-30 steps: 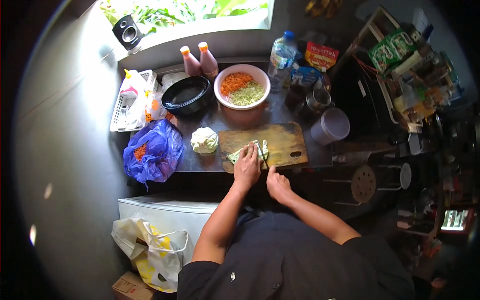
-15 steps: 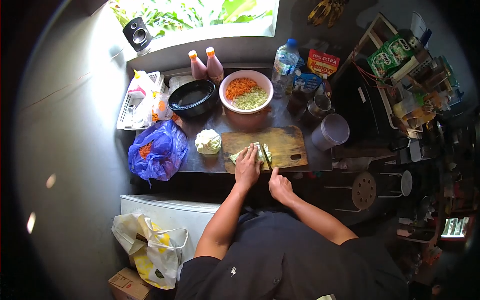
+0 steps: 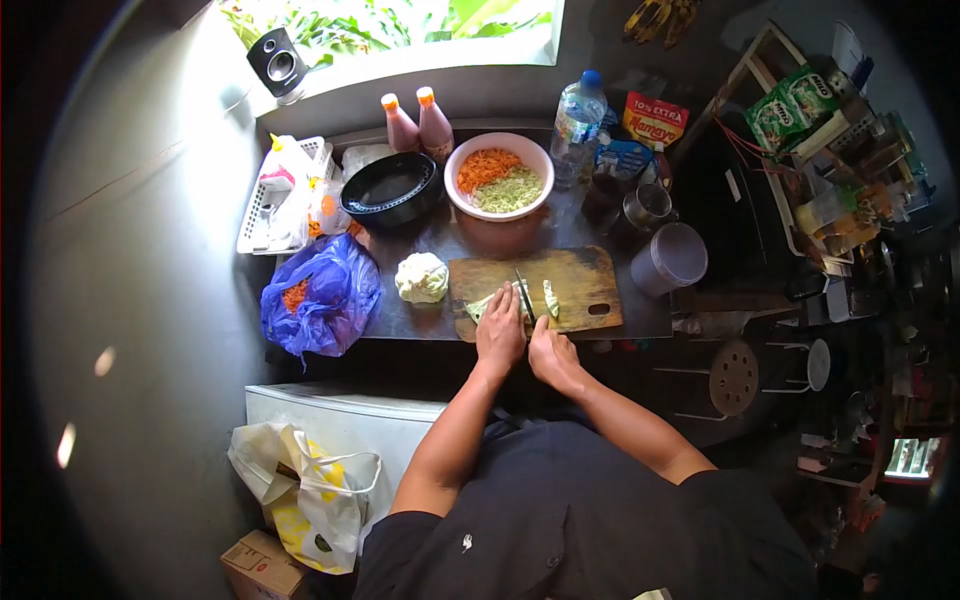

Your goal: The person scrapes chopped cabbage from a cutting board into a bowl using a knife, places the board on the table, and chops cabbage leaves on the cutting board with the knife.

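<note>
On the wooden cutting board [image 3: 582, 275], my left hand [image 3: 500, 328] presses down on a piece of cabbage [image 3: 477, 308], its fingers covering most of it. My right hand [image 3: 555, 356] is wrapped round the handle of a knife [image 3: 525, 293]. The blade stands right beside my left fingers, at the right side of the cabbage. A cut-off strip of cabbage [image 3: 551, 299] lies apart, to the right of the blade. Left of the board sits a pale, partly used head of cabbage [image 3: 422, 278].
Behind the board stands a pink bowl [image 3: 549, 172] with shredded carrot and cabbage. Nearby are a black basin [image 3: 385, 205], two capped bottles [image 3: 403, 130], a large water bottle [image 3: 580, 125] and a lidded tub [image 3: 670, 262]. A blue plastic bag [image 3: 345, 285] lies at the left.
The knife has moved slightly left against the cabbage, and my right hand has come closer to my left. The cut strip now lies farther from the blade. The view has shifted slightly.
</note>
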### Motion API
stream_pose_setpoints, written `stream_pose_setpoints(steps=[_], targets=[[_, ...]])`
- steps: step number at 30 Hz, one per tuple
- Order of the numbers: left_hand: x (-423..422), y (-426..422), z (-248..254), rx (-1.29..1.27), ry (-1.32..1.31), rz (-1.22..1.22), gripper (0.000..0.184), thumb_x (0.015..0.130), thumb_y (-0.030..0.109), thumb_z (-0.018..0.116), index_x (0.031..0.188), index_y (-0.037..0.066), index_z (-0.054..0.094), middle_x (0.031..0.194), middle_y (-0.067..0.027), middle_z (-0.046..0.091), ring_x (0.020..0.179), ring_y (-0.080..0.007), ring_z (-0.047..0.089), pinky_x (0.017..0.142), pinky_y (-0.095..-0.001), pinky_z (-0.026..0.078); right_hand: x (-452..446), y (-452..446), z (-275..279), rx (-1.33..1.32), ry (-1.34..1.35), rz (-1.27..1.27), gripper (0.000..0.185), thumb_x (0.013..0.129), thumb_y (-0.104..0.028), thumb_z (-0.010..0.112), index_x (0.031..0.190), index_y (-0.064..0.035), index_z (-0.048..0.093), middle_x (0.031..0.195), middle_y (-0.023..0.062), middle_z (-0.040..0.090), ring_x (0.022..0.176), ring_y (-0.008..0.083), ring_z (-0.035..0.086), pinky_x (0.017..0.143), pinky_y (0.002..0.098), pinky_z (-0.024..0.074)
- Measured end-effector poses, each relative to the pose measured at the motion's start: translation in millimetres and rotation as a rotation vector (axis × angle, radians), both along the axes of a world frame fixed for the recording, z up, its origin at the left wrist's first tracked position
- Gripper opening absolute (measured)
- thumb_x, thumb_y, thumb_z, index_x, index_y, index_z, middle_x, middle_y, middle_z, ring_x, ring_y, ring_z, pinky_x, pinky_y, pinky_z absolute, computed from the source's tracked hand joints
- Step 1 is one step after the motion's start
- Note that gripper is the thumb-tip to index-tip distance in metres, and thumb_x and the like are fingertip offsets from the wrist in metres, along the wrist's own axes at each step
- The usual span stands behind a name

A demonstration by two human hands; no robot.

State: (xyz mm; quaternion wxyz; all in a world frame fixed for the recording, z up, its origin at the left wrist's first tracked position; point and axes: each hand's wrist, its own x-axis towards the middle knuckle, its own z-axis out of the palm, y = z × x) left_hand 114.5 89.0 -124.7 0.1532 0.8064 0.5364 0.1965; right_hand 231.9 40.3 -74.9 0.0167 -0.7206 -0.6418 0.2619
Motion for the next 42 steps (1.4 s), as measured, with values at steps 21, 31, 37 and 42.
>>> stream_pose_setpoints(steps=[21, 31, 37, 42], targets=[[-4, 5, -6, -0.058, -0.129, 0.007, 0.05, 0.087, 0.013, 0.067, 0.133, -0.003, 0.058, 0.147, -0.0175, 0.05, 0.135, -0.0331, 0.047, 0.111, -0.0382, 0.041, -7, 21, -9, -0.1, -0.066, 0.07, 0.02, 0.095, -0.008, 0.05, 0.109, 0.005, 0.046, 0.093, 0.0284, 0.071, 0.09, 0.0413, 0.072, 0.077, 0.0473, 0.0591], [-6, 7, 2, -0.092, -0.176, 0.024, 0.048, 0.086, 0.011, 0.069, 0.131, -0.003, 0.06, 0.143, -0.0179, 0.054, 0.131, -0.0342, 0.051, 0.108, -0.0396, 0.044, 0, 10, 14, -0.16, -0.041, 0.109, 0.025, 0.09, -0.004, 0.056, 0.109, 0.0058, 0.043, 0.095, 0.0304, 0.07, 0.093, 0.0427, 0.071, 0.08, 0.0501, 0.0577], [-7, 4, -1, -0.054, -0.202, 0.028, 0.047, 0.086, 0.009, 0.069, 0.131, -0.003, 0.06, 0.143, -0.0176, 0.055, 0.129, -0.0348, 0.052, 0.108, -0.0398, 0.044, 3, -22, -14, -0.141, -0.076, 0.137, 0.027, 0.09, -0.002, 0.056, 0.111, 0.0082, 0.043, 0.09, 0.0302, 0.07, 0.086, 0.0439, 0.071, 0.074, 0.0494, 0.059], [-6, 6, 5, -0.038, -0.201, 0.013, 0.046, 0.084, 0.007, 0.068, 0.128, -0.004, 0.061, 0.142, -0.0181, 0.055, 0.128, -0.0342, 0.052, 0.106, -0.039, 0.045, -1, -16, -28, -0.024, -0.091, 0.113, 0.023, 0.094, -0.006, 0.053, 0.111, 0.0087, 0.045, 0.082, 0.0259, 0.071, 0.077, 0.0403, 0.073, 0.067, 0.046, 0.0602]])
